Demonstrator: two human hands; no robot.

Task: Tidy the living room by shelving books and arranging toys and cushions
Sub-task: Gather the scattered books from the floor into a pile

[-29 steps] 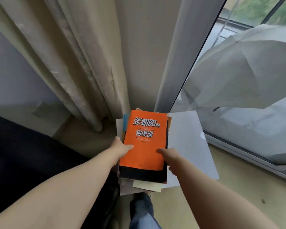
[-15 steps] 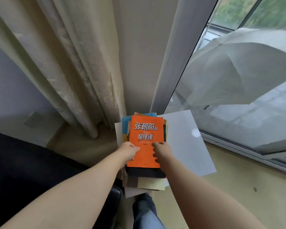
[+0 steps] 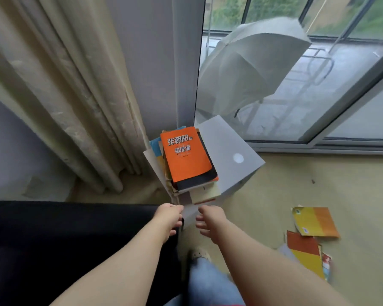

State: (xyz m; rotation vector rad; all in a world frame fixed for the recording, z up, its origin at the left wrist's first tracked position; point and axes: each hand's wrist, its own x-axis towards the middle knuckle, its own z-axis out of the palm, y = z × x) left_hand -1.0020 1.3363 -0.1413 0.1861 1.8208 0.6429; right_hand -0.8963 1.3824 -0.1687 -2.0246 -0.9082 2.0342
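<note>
Hands [image 3: 169, 217] [image 3: 211, 222] withdrawn, orange book [image 3: 186, 154] released

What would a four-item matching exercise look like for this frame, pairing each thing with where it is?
Things:
1. orange book
2. umbrella
3. yellow-and-orange booklets
4. curtain

Places:
A. lying on the floor, at the right
B. on top of the stack
C. hanging left of the stack
D. beyond the window glass

Pairs: 1-B, 2-D, 3-A, 4-C
</note>
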